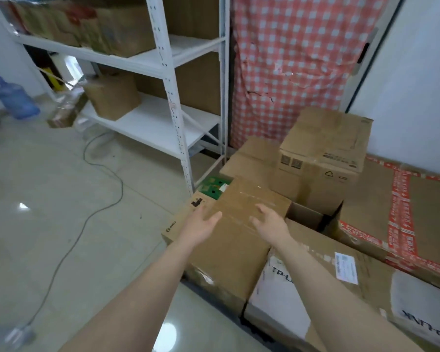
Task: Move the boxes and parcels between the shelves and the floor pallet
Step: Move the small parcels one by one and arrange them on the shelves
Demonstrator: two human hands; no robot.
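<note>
A brown cardboard box with clear tape on its lid sits at the near left corner of the floor stack. Over its lid, my left hand and my right hand reach with relaxed, spread fingers and hold nothing; whether they touch the lid I cannot tell. To the right lies a TP-LINK box with a white label. Behind stand a taller box, a flat brown box and a box with red tape. The white shelf unit holds one box on its lower shelf.
Several boxes fill the upper shelf. A small green box sits by the shelf post. A grey cable snakes across the tiled floor at left. A blue water jug stands far left. A red checked curtain hangs behind.
</note>
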